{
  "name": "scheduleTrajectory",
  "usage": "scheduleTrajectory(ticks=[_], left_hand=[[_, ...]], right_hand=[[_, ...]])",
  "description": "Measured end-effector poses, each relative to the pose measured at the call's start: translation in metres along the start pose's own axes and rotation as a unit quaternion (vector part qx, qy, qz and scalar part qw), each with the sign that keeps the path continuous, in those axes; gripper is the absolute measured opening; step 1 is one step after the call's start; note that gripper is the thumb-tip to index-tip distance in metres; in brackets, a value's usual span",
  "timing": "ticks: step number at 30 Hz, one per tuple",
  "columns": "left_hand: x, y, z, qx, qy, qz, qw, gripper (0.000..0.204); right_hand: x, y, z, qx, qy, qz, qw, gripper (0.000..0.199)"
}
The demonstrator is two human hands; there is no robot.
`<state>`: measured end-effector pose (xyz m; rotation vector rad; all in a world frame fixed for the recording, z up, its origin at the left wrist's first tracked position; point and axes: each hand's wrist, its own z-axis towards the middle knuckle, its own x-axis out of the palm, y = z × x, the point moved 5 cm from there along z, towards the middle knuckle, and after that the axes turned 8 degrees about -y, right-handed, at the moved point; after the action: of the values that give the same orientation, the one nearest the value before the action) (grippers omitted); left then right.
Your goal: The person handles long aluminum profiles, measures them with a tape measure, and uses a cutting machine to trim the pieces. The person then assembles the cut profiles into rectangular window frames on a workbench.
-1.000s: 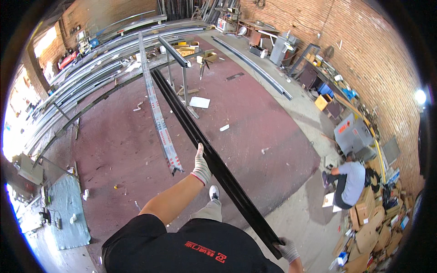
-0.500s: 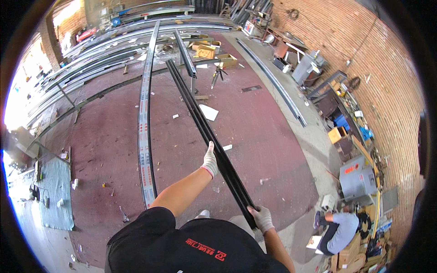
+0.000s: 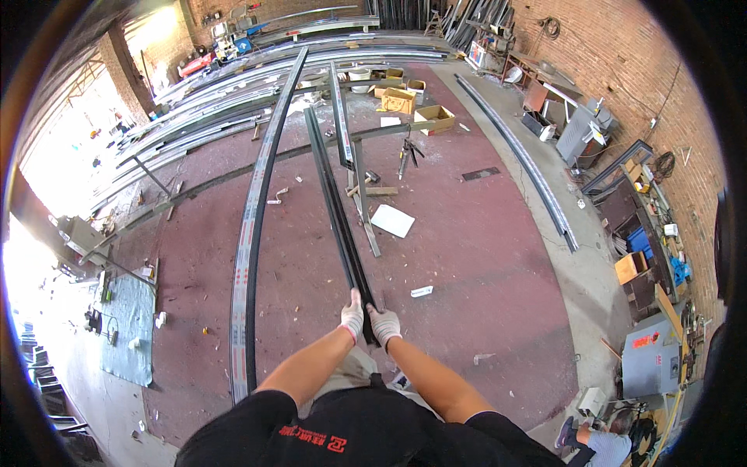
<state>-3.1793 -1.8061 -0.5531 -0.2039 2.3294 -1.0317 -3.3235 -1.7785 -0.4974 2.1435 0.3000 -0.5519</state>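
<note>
A long black metal profile [image 3: 341, 222] with grooves along its length stretches away from me. White-gloved, my left hand [image 3: 353, 316] grips its left side near the close end. My right hand [image 3: 384, 324], gloved too, is closed on the same end from the right, just beside the left. The profile's far end reaches the crossbar of a low metal stand [image 3: 362, 183]. To the left, a long profile with a printed film strip [image 3: 253, 226] lies lengthwise across the stand. A shorter film-covered profile [image 3: 341, 117] rests on the crossbar to the right of the black one's far end.
Open cardboard boxes [image 3: 434, 118] and a caulking gun [image 3: 406, 158] are beyond the stand. A white sheet [image 3: 393, 221] lies on the red floor. Long profiles [image 3: 517, 152] lie along the right side. A person [image 3: 607, 447] crouches at the lower right by a grey cabinet [image 3: 652, 359].
My right hand has come left, beside my left hand. The black profile has swung to point more straight ahead, its near end moving left. The view has shifted, and the crouching person is now lower.
</note>
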Motion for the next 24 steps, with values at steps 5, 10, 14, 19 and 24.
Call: scheduleTrajectory(ticks=[5,10,14,19,24], left_hand=[[-0.009,-0.027,0.074,0.041,-0.048,0.009,0.998,0.075],[-0.039,-0.108,0.198,0.094,-0.096,0.111,0.985,0.071],[-0.019,-0.195,0.287,0.106,-0.060,0.030,0.992,0.082],[0.010,-0.318,0.386,0.078,-0.042,0.054,0.995,0.094],[0.033,-0.377,0.466,0.070,-0.022,0.032,0.997,0.097]], right_hand=[[0.052,0.028,0.074,-0.163,0.134,-0.045,0.977,0.070],[0.034,0.029,0.122,-0.244,0.174,-0.132,0.945,0.055],[-0.011,-0.015,0.165,-0.085,0.221,-0.325,0.916,0.060],[-0.043,-0.049,0.210,-0.049,0.187,-0.386,0.902,0.055],[-0.041,0.033,0.249,-0.099,0.067,-0.301,0.946,0.054]])
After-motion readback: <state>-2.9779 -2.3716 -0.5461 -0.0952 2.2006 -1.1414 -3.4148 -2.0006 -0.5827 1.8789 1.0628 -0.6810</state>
